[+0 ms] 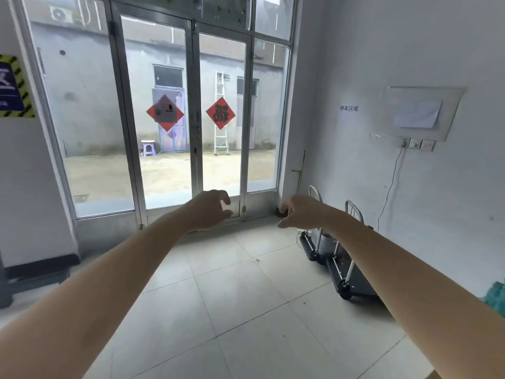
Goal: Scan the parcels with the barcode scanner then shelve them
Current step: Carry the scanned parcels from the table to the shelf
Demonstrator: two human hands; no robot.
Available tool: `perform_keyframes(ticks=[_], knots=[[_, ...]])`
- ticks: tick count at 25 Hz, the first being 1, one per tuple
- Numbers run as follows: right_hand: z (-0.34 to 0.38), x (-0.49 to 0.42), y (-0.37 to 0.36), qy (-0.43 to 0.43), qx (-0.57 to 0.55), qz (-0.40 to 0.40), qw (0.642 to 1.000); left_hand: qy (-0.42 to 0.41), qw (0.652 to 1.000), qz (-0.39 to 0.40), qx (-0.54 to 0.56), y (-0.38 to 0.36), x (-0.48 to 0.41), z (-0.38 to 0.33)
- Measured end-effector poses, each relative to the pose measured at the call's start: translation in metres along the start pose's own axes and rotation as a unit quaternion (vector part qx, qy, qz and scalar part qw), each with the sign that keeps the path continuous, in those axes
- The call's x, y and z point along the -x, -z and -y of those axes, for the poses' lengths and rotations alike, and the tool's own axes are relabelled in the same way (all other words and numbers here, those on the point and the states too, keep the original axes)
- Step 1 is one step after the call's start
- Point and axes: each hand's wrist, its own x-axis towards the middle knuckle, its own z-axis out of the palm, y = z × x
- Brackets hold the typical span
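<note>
Both my arms stretch forward over a tiled floor, toward glass doors. My left hand (209,209) hangs in the air with loosely curled fingers and holds nothing. My right hand (297,210) is a little to its right at the same height, fingers also loosely curled and empty. No parcel, barcode scanner or shelf shows in this view.
Glass double doors (194,119) with red diamond decorations stand ahead. Two folded platform trolleys (336,258) lean on the right wall under a socket (416,144) with a hanging cable. A dark base (41,272) sits at the left wall. A teal object (496,296) is at the right edge.
</note>
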Motion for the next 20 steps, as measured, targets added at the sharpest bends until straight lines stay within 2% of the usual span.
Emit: perform_keyframes(ticks=[5,9,13,17,20], knots=[[-0.064,-0.135,-0.013,-0.040,0.033,0.007,0.999,-0.063,0.998,0.005,0.003,-0.044,-0.186,0.047],[-0.155,-0.206,0.014,-0.176,0.027,-0.024,0.984,-0.144,0.987,0.070,0.030,-0.106,-0.349,0.021],[-0.258,-0.203,0.046,-0.327,0.002,-0.045,0.944,-0.273,0.947,0.141,0.088,-0.171,-0.462,-0.079],[-0.375,-0.169,0.072,-0.441,-0.010,-0.102,0.892,-0.408,0.880,0.197,0.138,-0.245,-0.517,-0.215],[-0.462,-0.138,0.077,-0.504,-0.018,-0.118,0.856,-0.476,0.841,0.226,0.122,-0.312,-0.548,-0.302]])
